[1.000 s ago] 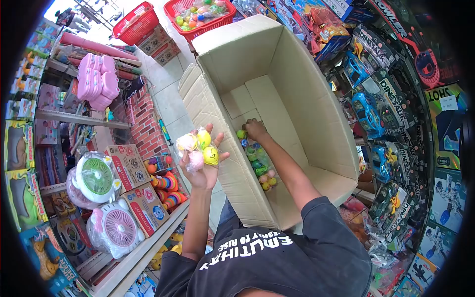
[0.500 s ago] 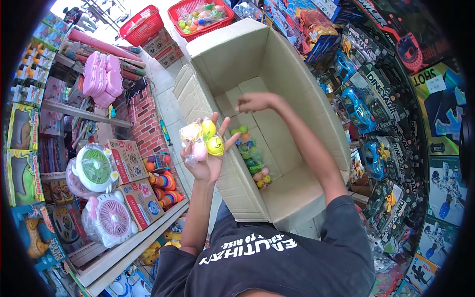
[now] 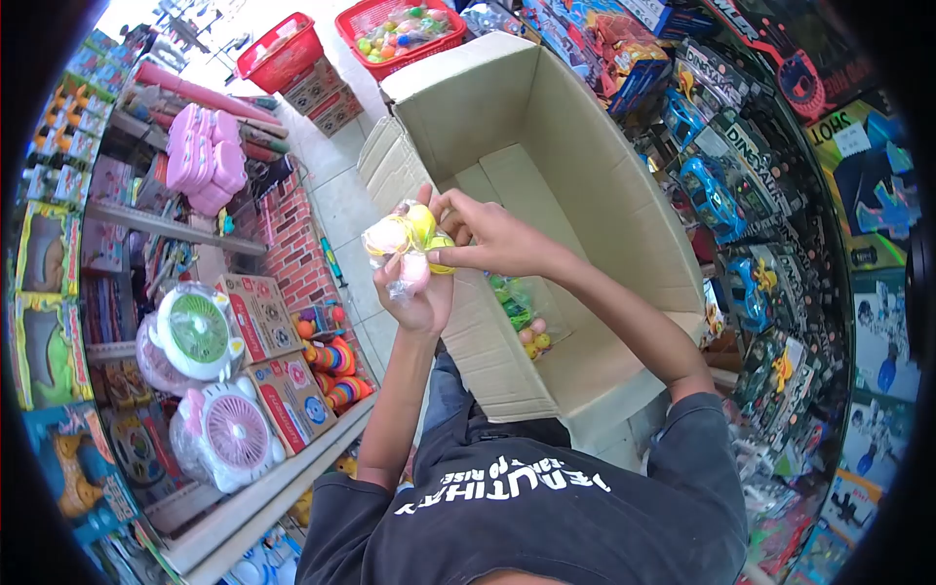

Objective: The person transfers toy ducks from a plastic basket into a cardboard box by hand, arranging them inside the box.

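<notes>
A small clear bag of pink and yellow balls (image 3: 392,237) rests in my left hand (image 3: 425,310), whose fingers curl around it from below. Thin yellow string or elastic shows across the balls. My right hand (image 3: 499,240) meets it from the right, thumb and fingers closing on the yellow balls; its fingertips are partly hidden. Both hands are above the left edge of a large open cardboard box (image 3: 609,146). Inside that box, against its left wall, lie bagged balls (image 3: 522,304) in green, yellow and pink, partly covered by my right hand and the flap.
Two red baskets stand beyond the box, one with colourful bagged balls (image 3: 402,39). On the left shelf are wrapped fans (image 3: 234,429), boxes (image 3: 289,398) and pink cases (image 3: 207,161). Packaged toy cars (image 3: 712,200) line the right side, close to the box.
My right hand has come from over the box to the bag in my left hand and now grips it. My left hand has turned and its spread fingers have curled in.
</notes>
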`<state>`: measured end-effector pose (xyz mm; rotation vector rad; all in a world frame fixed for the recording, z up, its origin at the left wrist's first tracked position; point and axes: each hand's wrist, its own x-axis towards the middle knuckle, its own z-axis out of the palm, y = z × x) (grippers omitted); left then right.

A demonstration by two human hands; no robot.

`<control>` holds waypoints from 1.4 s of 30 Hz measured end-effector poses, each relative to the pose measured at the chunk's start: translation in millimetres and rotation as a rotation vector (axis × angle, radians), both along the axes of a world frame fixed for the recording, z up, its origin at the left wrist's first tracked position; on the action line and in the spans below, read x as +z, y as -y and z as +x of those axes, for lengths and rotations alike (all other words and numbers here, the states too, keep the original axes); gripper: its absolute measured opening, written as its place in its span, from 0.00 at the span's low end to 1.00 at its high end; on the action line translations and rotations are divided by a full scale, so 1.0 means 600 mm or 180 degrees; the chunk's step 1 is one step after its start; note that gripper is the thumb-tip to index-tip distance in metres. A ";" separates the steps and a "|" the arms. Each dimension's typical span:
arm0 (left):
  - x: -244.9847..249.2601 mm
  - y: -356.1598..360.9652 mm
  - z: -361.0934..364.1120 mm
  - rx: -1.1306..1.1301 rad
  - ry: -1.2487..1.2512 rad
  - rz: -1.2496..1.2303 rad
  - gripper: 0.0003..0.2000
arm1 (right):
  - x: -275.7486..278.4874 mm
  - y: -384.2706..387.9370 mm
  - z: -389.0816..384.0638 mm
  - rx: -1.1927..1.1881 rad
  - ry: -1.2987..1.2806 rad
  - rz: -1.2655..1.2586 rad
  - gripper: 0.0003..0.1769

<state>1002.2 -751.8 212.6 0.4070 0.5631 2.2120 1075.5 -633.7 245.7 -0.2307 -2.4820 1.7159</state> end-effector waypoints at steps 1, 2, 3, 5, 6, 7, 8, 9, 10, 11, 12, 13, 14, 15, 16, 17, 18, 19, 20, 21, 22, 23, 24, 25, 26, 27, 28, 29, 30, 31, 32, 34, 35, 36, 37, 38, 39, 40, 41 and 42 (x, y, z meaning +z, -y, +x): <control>0.001 0.001 -0.012 -0.0136 -0.0047 0.0036 0.33 | -0.010 0.006 -0.003 -0.0197 -0.0105 -0.0139 0.24; 0.000 0.003 -0.022 -0.0211 -0.0056 0.0042 0.33 | -0.013 0.010 -0.008 -0.0393 -0.0216 -0.0278 0.25; -0.003 0.001 -0.030 -0.0311 -0.0064 0.0009 0.33 | -0.008 0.010 -0.013 -0.0465 -0.0232 -0.0261 0.25; -0.007 0.005 -0.049 -0.0445 -0.0063 -0.0012 0.33 | 0.008 0.006 -0.016 -0.0338 0.0445 -0.0928 0.25; -0.006 0.009 -0.062 -0.0475 -0.0029 -0.0103 0.33 | 0.019 0.005 -0.017 -0.0349 0.0561 -0.0936 0.24; -0.006 0.010 -0.077 -0.0501 -0.0010 -0.0188 0.33 | 0.018 0.004 -0.020 -0.0384 0.0533 -0.0922 0.24; -0.008 0.016 -0.094 -0.0651 0.0133 -0.0008 0.30 | 0.009 0.005 -0.021 -0.0557 0.0535 -0.1039 0.24; -0.012 0.017 -0.111 -0.0699 0.0121 0.0000 0.30 | 0.001 0.004 -0.019 -0.0736 0.0539 -0.1152 0.23; -0.015 0.016 -0.125 -0.0736 0.0073 -0.0032 0.29 | -0.008 -0.002 -0.016 -0.0751 0.0587 -0.1336 0.23; -0.018 0.014 -0.137 -0.0775 0.0035 -0.0070 0.27 | -0.012 -0.004 -0.011 -0.0811 0.0582 -0.1337 0.23; -0.011 0.014 -0.146 -0.0888 0.0252 -0.0030 0.25 | -0.015 -0.006 -0.004 -0.1051 0.0483 -0.1524 0.23; -0.012 0.013 -0.156 -0.0944 0.0264 -0.0018 0.25 | -0.019 -0.012 0.003 -0.1287 0.0375 -0.1693 0.23; -0.016 0.009 -0.167 -0.0946 0.0225 -0.0145 0.25 | -0.031 -0.027 0.011 -0.1289 0.0328 -0.1636 0.24; -0.019 0.005 -0.176 -0.0943 0.0191 -0.0291 0.25 | -0.042 -0.040 0.018 -0.1342 0.0324 -0.1635 0.24; -0.013 -0.001 -0.181 -0.0961 0.0153 -0.0344 0.24 | -0.052 -0.054 0.024 -0.1570 0.0381 -0.1530 0.25; -0.013 -0.009 -0.189 -0.0998 0.0161 -0.0348 0.24 | -0.066 -0.072 0.029 -0.1790 0.0438 -0.1425 0.26; -0.014 -0.018 -0.197 -0.1116 0.0080 -0.0286 0.24 | -0.087 -0.095 0.035 -0.1723 0.0591 -0.1377 0.29; -0.016 -0.028 -0.203 -0.1233 -0.0002 -0.0228 0.23 | -0.117 -0.118 0.036 -0.1751 0.0593 -0.1398 0.29; 0.002 -0.039 -0.200 -0.1173 -0.0032 -0.0364 0.22 | -0.154 -0.137 0.036 -0.1678 0.0833 -0.1172 0.29; 0.003 -0.047 -0.203 -0.1190 -0.0023 -0.0400 0.22 | -0.192 -0.146 0.035 -0.1591 0.1073 -0.0948 0.29; 0.005 -0.061 -0.209 -0.1252 -0.0213 -0.0401 0.21 | -0.225 -0.153 0.028 -0.1555 0.1249 -0.0823 0.26; 0.007 -0.074 -0.213 -0.1302 -0.0397 -0.0404 0.21 | -0.287 -0.168 0.024 -0.1552 0.1252 -0.0832 0.26; 0.015 -0.086 -0.214 -0.1312 -0.0626 -0.0536 0.21 | -0.364 -0.185 0.017 -0.1108 0.1027 -0.0052 0.26; 0.019 -0.101 -0.217 -0.1306 -0.0636 -0.0552 0.21 | -0.411 -0.201 0.008 -0.0659 0.0773 0.0724 0.26; 0.020 -0.116 -0.220 -0.1277 -0.0826 -0.0567 0.21 | -0.430 -0.205 -0.004 -0.0659 0.0761 0.0707 0.26; 0.020 -0.128 -0.220 -0.1254 -0.0997 -0.0590 0.20 | -0.445 -0.196 -0.017 -0.0724 0.0986 0.0887 0.26; 0.021 -0.139 -0.219 -0.1260 -0.0979 -0.0619 0.20 | -0.456 -0.185 -0.027 -0.0781 0.1219 0.1065 0.27; 0.024 -0.151 -0.220 -0.1283 -0.1137 -0.0725 0.20 | -0.465 -0.178 -0.037 -0.0774 0.1229 0.1043 0.27; 0.028 -0.164 -0.221 -0.1302 -0.1304 -0.0823 0.21 | -0.470 -0.173 -0.050 -0.0797 0.1320 0.1007 0.26; 0.032 -0.175 -0.219 -0.1295 -0.1301 -0.0849 0.21 | -0.487 -0.167 -0.054 -0.0811 0.1409 0.0963 0.26; 0.036 -0.184 -0.217 -0.1298 -0.1279 -0.0908 0.20 | -0.503 -0.159 -0.058 -0.0756 0.1408 0.1041 0.27; 0.034 -0.194 -0.219 -0.1296 -0.1259 -0.1012 0.19 | -0.508 -0.137 -0.063 -0.0663 0.1520 0.1115 0.26; 0.032 -0.197 -0.220 -0.1295 -0.1495 -0.1112 0.23 | -0.508 -0.127 -0.063 -0.0598 0.1644 0.1222 0.26; 0.030 -0.203 -0.222 -0.1290 -0.1735 -0.1193 0.26 | -0.517 -0.124 -0.062 -0.0592 0.1637 0.1215 0.26; 0.029 -0.206 -0.221 -0.1289 -0.1741 -0.1201 0.26 | -0.526 -0.120 -0.062 -0.0832 0.1587 0.1163 0.25; 0.029 -0.209 -0.221 -0.1275 -0.1852 -0.1216 0.27 | -0.533 -0.116 -0.061 -0.1077 0.1539 0.1108 0.24; 0.029 -0.212 -0.219 -0.1263 -0.1961 -0.1216 0.29 | -0.524 -0.115 -0.059 -0.1089 0.1541 0.1111 0.24; 0.026 -0.215 -0.219 -0.1275 -0.1959 -0.1200 0.29 | -0.514 -0.116 -0.055 -0.0923 0.1692 0.1181 0.23; 0.021 -0.216 -0.219 -0.1474 -0.1630 -0.1298 0.30 | -0.504 -0.116 -0.052 -0.0754 0.1848 0.1249 0.22; 0.020 -0.218 -0.218 -0.1668 -0.1299 -0.1393 0.30 | -0.503 -0.117 -0.051 -0.0766 0.1859 0.1257 0.22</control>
